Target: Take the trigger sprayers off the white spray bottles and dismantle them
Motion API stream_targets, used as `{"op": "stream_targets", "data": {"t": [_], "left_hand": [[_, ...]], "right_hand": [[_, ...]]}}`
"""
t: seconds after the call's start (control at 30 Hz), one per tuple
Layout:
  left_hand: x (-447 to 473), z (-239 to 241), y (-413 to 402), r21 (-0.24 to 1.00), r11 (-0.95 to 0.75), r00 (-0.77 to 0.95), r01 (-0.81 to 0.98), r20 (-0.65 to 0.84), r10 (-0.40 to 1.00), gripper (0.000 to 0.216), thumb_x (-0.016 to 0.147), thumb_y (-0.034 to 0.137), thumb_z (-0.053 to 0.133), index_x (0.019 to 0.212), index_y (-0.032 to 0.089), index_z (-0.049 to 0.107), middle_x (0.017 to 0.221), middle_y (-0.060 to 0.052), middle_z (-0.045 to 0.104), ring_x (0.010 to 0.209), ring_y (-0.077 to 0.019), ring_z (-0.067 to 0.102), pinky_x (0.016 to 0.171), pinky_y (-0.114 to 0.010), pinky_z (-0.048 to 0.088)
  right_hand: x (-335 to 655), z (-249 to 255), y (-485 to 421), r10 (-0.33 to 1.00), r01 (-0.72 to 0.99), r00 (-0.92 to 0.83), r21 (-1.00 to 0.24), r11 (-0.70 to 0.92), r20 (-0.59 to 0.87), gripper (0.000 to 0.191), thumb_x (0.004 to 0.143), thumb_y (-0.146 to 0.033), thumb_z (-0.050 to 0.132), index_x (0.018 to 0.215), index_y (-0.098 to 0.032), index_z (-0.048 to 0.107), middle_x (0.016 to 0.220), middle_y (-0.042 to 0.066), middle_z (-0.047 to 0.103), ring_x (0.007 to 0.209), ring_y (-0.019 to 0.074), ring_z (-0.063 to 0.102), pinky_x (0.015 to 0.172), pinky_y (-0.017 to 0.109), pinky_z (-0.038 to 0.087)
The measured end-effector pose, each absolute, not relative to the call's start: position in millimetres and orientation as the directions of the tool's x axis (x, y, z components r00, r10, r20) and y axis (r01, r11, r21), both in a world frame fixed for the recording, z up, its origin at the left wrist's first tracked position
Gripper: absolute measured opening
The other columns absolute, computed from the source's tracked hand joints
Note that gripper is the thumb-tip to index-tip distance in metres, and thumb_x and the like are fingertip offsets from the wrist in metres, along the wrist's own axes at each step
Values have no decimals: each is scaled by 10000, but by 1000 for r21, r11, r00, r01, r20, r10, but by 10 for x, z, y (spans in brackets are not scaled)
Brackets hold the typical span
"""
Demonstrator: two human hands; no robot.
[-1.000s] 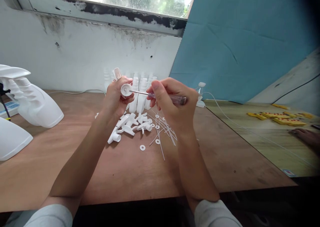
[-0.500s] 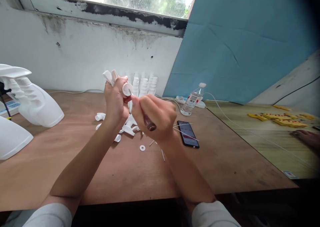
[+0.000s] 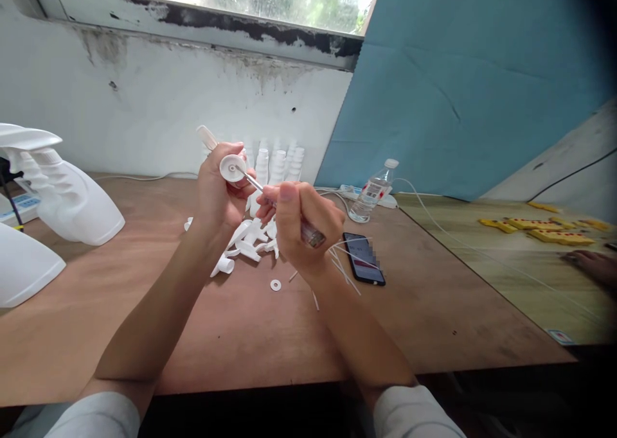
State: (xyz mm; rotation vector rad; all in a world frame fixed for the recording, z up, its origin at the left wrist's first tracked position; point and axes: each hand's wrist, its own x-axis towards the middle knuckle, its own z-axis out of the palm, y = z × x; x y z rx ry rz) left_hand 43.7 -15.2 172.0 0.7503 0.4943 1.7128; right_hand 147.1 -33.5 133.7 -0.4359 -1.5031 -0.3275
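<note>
My left hand (image 3: 219, 181) is closed around a white trigger spray head (image 3: 232, 168), its round cap turned with the hollow side toward me. My right hand (image 3: 308, 223) grips a screwdriver (image 3: 254, 182) by its brownish handle. The metal shaft points up and left, its tip at the cap's inside near the small centre hole; whether it touches cannot be told. Loose white sprayer parts (image 3: 248, 250) lie in a pile under the hands. A flat white washer (image 3: 275, 285) rests on the brown table (image 3: 216, 361) nearer to me.
White spray bottles (image 3: 81, 200) stand at the left. Ribbed white bottles (image 3: 277, 168) are by the wall. Thin white tubes (image 3: 344, 271), a phone (image 3: 364, 258) and a water bottle (image 3: 372, 194) are at the right. Beyond, another person's hand (image 3: 590, 264) rests near yellow pieces (image 3: 554, 232).
The spray head has shifted left and turned, so its hollow cap shows more. My right hand has drawn back slightly right, and more of the screwdriver's shaft is visible.
</note>
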Motion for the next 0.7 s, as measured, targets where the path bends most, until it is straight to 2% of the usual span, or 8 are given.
{"op": "stream_targets", "data": {"t": [0.17, 0.27, 0.37, 0.53, 0.7], "left_hand": [[536, 1674, -188, 683, -470, -346, -560, 323, 881, 302, 686, 205, 715, 650, 206, 414, 604, 42, 415, 487, -82, 405, 443, -250, 263], [584, 1667, -224, 659, -568, -448, -493, 367, 815, 301, 718, 230, 699, 682, 215, 401, 638, 42, 414, 493, -85, 414, 453, -262, 274], [566, 1688, -246, 646, -578, -447, -498, 381, 810, 308, 731, 222, 672, 668, 207, 371, 638, 34, 409, 491, -80, 407, 459, -262, 290], [489, 1736, -260, 683, -487, -375, -545, 321, 870, 322, 717, 216, 655, 614, 194, 351, 608, 17, 385, 475, -82, 359, 450, -259, 258], [463, 1731, -238, 654, -481, -329, -584, 351, 877, 319, 690, 187, 675, 606, 194, 367, 614, 24, 374, 455, -72, 340, 434, -260, 196]], "right_hand": [[1497, 1419, -437, -90, 522, -32, 94, 848, 995, 339, 956, -157, 471, 622, -200, 434, 500, -60, 425, 449, 51, 471, 431, 211, 334], [1468, 1424, -452, -122, 518, -37, 123, 846, 992, 357, 939, -145, 492, 602, -203, 387, 492, -64, 397, 428, 47, 407, 413, 224, 291], [1413, 1380, -414, -154, 505, -24, 145, 851, 988, 290, 945, -154, 481, 661, -200, 451, 522, -52, 480, 464, 56, 464, 427, 211, 353], [1363, 1313, -367, -216, 496, -39, 206, 843, 976, 211, 968, -172, 429, 778, -200, 517, 579, -23, 570, 532, 75, 539, 482, 202, 447], [1383, 1296, -385, -123, 455, 14, 103, 885, 992, 229, 983, -180, 421, 771, -210, 503, 627, -27, 614, 554, 59, 582, 505, 186, 483]]}}
